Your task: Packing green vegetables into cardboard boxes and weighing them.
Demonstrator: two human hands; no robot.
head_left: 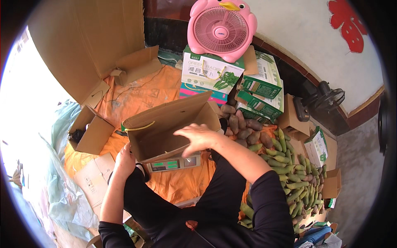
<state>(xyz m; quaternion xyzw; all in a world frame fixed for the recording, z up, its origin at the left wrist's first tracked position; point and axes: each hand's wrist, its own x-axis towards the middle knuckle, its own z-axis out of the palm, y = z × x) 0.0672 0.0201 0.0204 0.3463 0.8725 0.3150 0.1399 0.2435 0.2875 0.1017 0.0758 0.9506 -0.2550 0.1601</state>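
An open cardboard box (pixel 165 142) with bare brown insides and a yellow rope handle (pixel 140 127) rests tilted on a digital scale (pixel 171 164) between my legs. Green digits glow on the scale's front panel. At the box's near left corner my left hand (pixel 125 160) is closed, its curled fingers against the cardboard edge. Over the box's opening, toward its right side, my right hand (pixel 197 137) is open with fingers stretched out and nothing in it. No item shows inside the visible part of the box.
Green radishes (pixel 295 182) are heaped on the right, beside reddish-brown tubers (pixel 244 128). Printed cartons (pixel 262 82) stand behind; a pink fan (pixel 221 31) tops one. A small open box (pixel 93 130) and flattened cardboard (pixel 95 180) lie left on an orange sheet (pixel 136 93).
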